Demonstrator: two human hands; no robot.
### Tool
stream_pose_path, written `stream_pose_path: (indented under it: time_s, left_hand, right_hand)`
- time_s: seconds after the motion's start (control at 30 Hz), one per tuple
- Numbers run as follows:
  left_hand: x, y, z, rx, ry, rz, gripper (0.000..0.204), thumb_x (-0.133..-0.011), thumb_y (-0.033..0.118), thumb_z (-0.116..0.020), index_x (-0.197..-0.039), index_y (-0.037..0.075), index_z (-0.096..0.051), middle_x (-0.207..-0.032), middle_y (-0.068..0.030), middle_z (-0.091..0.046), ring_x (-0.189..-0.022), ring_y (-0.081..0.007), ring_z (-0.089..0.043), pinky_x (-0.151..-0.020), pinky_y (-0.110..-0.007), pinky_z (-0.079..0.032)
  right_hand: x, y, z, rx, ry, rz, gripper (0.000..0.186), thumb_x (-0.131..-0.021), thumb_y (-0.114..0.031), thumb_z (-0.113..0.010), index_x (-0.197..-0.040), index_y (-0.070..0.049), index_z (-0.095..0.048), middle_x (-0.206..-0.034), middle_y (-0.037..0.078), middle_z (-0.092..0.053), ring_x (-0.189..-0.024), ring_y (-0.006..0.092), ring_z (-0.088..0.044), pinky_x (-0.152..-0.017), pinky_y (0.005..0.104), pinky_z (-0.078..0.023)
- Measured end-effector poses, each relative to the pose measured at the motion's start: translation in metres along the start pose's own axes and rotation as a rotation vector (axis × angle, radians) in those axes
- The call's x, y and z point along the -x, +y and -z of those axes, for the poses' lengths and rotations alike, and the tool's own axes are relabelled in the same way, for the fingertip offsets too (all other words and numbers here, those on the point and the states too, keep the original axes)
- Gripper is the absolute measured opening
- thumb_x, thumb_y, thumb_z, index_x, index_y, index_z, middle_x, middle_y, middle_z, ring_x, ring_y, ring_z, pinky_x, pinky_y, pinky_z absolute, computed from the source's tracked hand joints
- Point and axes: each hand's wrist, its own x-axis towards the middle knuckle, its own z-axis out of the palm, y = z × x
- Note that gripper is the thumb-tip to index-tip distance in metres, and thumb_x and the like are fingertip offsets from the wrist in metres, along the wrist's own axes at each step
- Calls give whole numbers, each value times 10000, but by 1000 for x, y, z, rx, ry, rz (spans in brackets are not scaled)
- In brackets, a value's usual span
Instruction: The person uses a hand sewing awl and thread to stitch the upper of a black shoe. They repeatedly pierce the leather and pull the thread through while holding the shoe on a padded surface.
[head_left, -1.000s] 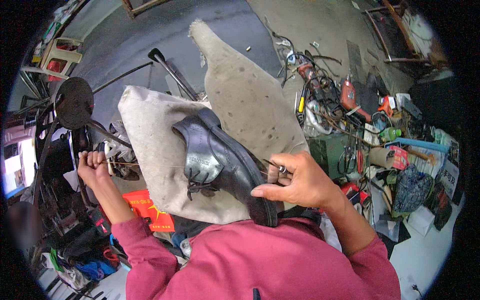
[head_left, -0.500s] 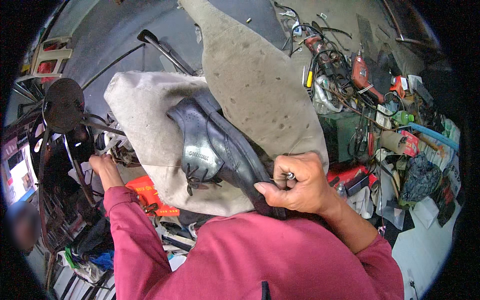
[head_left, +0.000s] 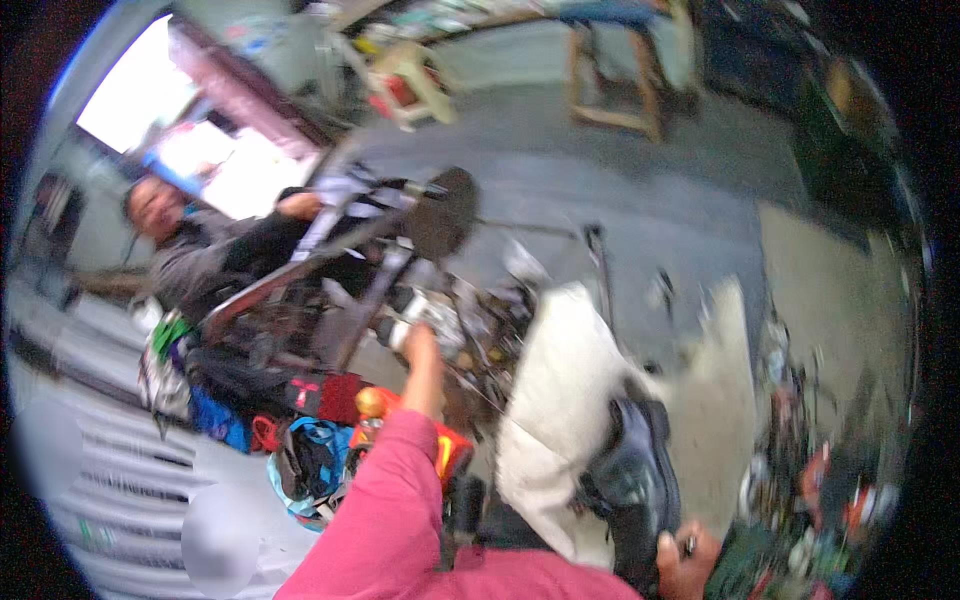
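My left hand [head_left: 421, 349] reaches into clutter beside a small white object [head_left: 398, 335]; its fingers are smeared by motion, so I cannot tell if it grips anything. My right hand [head_left: 686, 560] is closed on a small metal-tipped tool [head_left: 690, 547], low at the toe end of a black leather lace-up shoe [head_left: 635, 465]. That shoe lies on a pale cloth pad [head_left: 550, 380], with a second, greyer piece [head_left: 715, 390] to its right. A thin line, probably thread, runs through the blur between my left hand and the cloth.
A person [head_left: 205, 260] is at the left by a bright doorway, a hand near a metal machine with a dark disc [head_left: 445, 215]. A plastic stool [head_left: 410, 80] and wooden stool [head_left: 615, 120] stand behind. Bags [head_left: 310, 460] lie lower left, blurred tools [head_left: 810, 480] at the right.
The view has swung left and up, bringing the person and doorway in; shoe and right hand now appear lower right. My left arm now stretches forward toward the clutter beside the machine.
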Motion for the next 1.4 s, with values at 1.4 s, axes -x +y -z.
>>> stream_pose_path:
  time_s: [1.4]
  left_hand:
    - [368,168,26,-145,-2179,646,289,-809,206,-734,-975,-23,-678,-887,-103,-696,-783,-216,-656,-726,-350,-538]
  right_hand:
    - [31,6,-17,2,246,145,324,-978,-293,-515,-907,18,-574,-717,130,-507,-679,249,-440,-661,370,-400]
